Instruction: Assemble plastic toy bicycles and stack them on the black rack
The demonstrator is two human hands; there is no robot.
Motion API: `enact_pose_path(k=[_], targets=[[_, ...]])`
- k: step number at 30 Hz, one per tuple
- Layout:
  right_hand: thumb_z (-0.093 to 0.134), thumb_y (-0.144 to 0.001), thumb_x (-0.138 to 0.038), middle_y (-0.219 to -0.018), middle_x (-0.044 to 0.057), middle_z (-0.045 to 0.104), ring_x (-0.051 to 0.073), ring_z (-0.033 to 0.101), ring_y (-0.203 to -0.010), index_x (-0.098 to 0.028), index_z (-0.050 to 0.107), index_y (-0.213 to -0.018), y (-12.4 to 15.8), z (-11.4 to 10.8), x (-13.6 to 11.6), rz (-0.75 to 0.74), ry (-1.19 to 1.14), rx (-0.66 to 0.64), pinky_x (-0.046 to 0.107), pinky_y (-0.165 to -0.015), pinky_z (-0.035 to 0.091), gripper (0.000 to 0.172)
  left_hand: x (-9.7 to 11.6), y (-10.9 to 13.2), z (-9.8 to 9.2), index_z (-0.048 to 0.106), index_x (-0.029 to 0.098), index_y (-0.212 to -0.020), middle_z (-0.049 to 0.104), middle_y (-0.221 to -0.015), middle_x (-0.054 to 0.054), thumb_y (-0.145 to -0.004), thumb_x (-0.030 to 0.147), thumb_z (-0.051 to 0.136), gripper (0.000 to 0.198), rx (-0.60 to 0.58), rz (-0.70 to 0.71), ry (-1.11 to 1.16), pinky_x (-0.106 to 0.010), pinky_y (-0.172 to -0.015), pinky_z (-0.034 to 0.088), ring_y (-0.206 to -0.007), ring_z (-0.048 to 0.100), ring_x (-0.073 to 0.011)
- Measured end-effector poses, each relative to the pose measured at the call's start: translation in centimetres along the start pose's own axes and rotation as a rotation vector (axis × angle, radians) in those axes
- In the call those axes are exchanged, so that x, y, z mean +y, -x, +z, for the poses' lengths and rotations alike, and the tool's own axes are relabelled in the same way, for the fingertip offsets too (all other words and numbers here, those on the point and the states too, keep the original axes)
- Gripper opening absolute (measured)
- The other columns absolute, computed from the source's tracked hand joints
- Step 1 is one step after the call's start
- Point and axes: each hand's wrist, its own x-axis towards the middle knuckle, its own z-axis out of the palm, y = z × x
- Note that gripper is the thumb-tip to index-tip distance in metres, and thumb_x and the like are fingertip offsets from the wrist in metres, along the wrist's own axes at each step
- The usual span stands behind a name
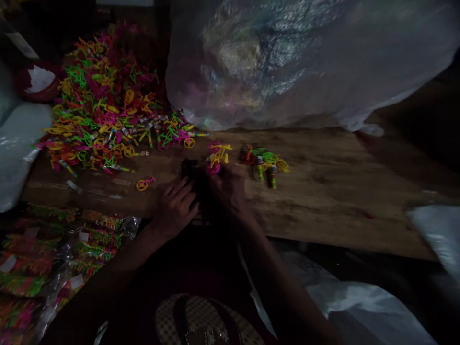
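My right hand (232, 189) is closed on a small toy bicycle (218, 155) with a yellow frame and pink wheels, held just above the wooden table. To its left, my left hand (178, 203) lies palm down with the fingers stretched out, beside a dark block-like object (189, 167) whose kind I cannot make out in the dim light. Right of my right hand are a few more toy bicycles (266, 159) in green, yellow and red, with small printed tubes attached. A yellow wheel with a pink piece (143, 184) lies alone on the left.
A large heap of colourful plastic toy bicycles (104, 110) covers the table's left. Behind stands a big translucent plastic bag (287, 62). Packed bags of toys (97, 239) lie below the wooden table (334, 191) at left. A red basket (39, 84) with white paper sits far left.
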Motion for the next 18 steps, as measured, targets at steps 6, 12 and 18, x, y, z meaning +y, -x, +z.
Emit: enact_pose_path(k=[6,12,18], targets=[[0.062,-0.081,-0.047,-0.066,-0.001,0.058,0.012,0.044,-0.059,-0.019,0.062,-0.073,-0.4,0.9,-0.4,0.1,-0.099,0.085,0.027,-0.057,0.039,0.029,0.3,0.1,-0.2,0.069,0.011,-0.098,0.071,-0.118,-0.013,-0.093,0.02,0.056,0.016,0.026,-0.021,-0.024,-0.042,-0.096,0.052,-0.12,0.063,-0.0277],[0.063,-0.076,-0.045,-0.064,-0.001,0.058,0.012,0.047,-0.06,-0.019,0.062,-0.067,-0.4,0.8,-1.6,0.185,-0.105,0.138,0.024,-0.056,0.039,0.028,1.1,0.0,0.2,0.069,0.013,-0.09,0.07,-0.113,-0.016,-0.094,0.024,0.055,0.019,0.017,-0.037,-0.081,-0.042,-0.096,0.053,-0.119,0.062,-0.0289],[0.066,-0.077,-0.04,-0.065,0.0,0.064,0.013,0.055,-0.06,-0.017,0.069,-0.071,-0.8,1.9,-2.1,0.215,-0.032,-0.003,0.025,-0.054,0.039,0.025,1.8,-0.3,0.7,0.065,0.014,-0.073,0.067,-0.092,-0.013,-0.093,0.027,0.058,0.025,0.059,-0.017,-0.12,-0.038,-0.09,0.055,-0.108,0.063,-0.0294]])
